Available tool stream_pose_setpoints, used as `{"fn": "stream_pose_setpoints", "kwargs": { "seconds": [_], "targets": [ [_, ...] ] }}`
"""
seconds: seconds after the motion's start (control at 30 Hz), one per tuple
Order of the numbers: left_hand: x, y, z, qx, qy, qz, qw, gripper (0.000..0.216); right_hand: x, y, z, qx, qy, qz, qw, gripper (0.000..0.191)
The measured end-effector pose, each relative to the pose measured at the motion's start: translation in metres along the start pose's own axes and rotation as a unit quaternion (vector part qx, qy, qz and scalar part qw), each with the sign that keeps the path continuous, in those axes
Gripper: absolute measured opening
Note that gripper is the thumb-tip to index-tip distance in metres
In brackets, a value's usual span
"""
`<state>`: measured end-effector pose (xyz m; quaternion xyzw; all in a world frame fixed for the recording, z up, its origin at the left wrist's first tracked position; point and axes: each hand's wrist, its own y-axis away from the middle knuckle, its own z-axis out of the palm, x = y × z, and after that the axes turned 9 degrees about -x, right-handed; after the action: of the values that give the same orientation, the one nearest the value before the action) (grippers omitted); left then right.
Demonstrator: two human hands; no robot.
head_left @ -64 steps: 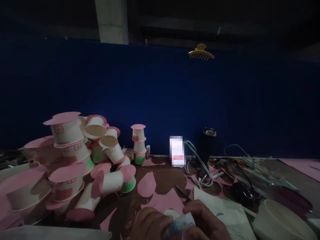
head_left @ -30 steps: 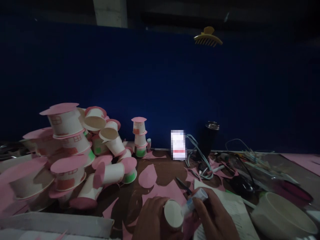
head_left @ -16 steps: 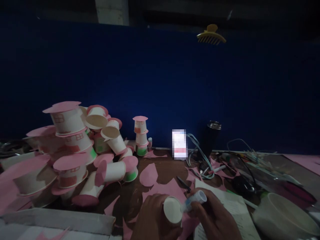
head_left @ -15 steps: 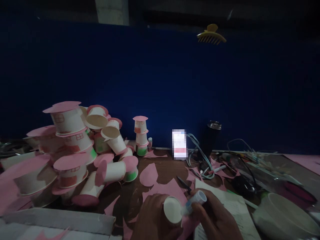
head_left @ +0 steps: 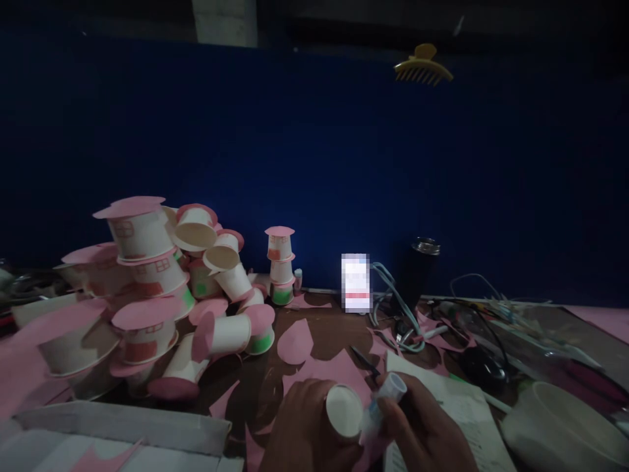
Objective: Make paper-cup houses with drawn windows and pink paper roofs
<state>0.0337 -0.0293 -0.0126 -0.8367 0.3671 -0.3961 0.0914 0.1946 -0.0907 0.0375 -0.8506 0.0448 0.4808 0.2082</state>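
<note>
The small paper cup (head_left: 344, 412) could be squashed if it is squeezed too hard, because thin paper is soft. Glue could be smeared on the fingers, because they are very close to the tip of the glue stick (head_left: 386, 396). Spots could be missed too, since the light is dim. The loose pile of cups with pink tops (head_left: 147, 295) on the left could be knocked over by a bumped bench (head_left: 324, 328).

The cup is held in the left hand (head_left: 304, 426), low in the middle, just above the bench and some pink paper (head_left: 329, 373). The hand is closed around the cup's side, and the flat white bottom is turned up. The glue stick is gripped in the closed right hand (head_left: 422, 432). Its lower end is at the cup's right edge; whether they touch cannot be told.
</note>
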Motion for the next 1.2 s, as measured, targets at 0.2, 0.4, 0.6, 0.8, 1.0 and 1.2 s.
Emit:
{"fn": "stream_pose_setpoints", "kwargs": {
  "seconds": [0.2,0.4,0.6,0.8,1.0,1.2],
  "targets": [
    [-0.001,0.001,0.003,-0.002,0.005,-0.01,1.0,0.04,0.003,-0.002,-0.003,0.028,0.022,0.019,0.999,0.025],
    [0.005,-0.003,-0.008,-0.055,-0.012,-0.015,0.998,0.039,0.001,0.0,0.002,0.002,-0.029,0.007,1.0,0.023],
    [0.004,-0.003,-0.009,-0.079,0.007,-0.027,0.996,0.042,0.002,0.001,0.001,0.0,0.021,0.008,1.0,0.022],
    [0.009,-0.004,-0.012,-0.104,0.023,-0.06,0.992,0.041,0.002,0.001,0.002,0.013,-0.03,0.013,0.999,0.023],
    [0.009,-0.004,-0.011,-0.114,0.031,-0.074,0.99,0.041,0.006,-0.001,0.001,-0.006,0.015,-0.012,1.0,0.02],
    [0.006,-0.003,-0.012,-0.124,0.031,-0.069,0.989,0.05,0.013,-0.003,-0.003,-0.022,0.009,-0.014,1.0,0.025]
  ]
}}
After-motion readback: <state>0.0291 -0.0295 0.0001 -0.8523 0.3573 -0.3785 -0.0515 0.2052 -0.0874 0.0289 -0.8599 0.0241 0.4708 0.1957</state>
